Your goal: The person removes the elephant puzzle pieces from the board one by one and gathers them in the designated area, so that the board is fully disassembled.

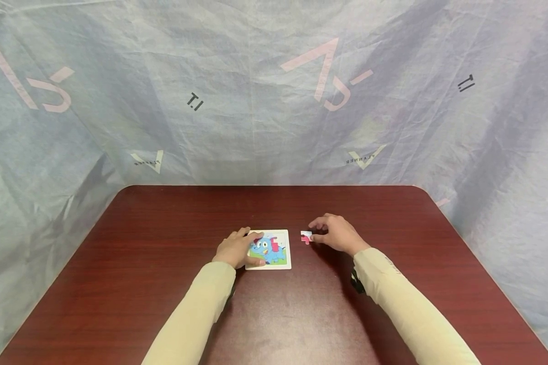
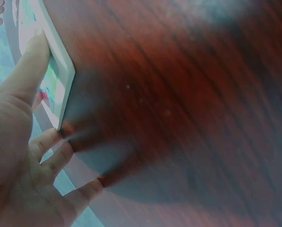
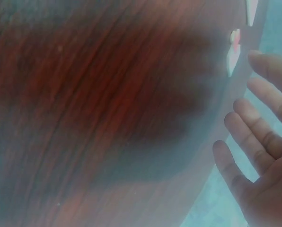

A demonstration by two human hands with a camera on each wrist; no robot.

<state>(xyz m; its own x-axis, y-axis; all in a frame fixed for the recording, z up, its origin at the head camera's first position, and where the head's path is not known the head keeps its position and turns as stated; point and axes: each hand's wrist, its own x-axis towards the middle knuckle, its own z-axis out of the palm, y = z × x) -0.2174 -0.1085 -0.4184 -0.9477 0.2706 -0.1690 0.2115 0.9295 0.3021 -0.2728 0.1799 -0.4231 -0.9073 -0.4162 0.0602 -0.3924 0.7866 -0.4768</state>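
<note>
A white-framed jigsaw puzzle board [image 1: 289, 253] with a blue elephant picture [image 1: 274, 256] lies flat on the table. At its upper right the picture has a bare white patch. My left hand [image 1: 233, 249] rests on the board's left side, thumb and index finger stretched over it; in the left wrist view the other fingertips [image 2: 94, 186] touch the table. To the right of the board lies a loose pink-and-white puzzle piece [image 1: 306, 236]. Just beside this piece is my right hand [image 1: 340, 235], fingers spread and relaxed. The right wrist view shows a small gap between thumb and piece.
The dark red wooden table [image 1: 164, 284] has rounded far corners. A grey printed cloth [image 1: 255, 101] hangs behind it and along both sides. A dark object [image 1: 357, 282] shows under the right cuff.
</note>
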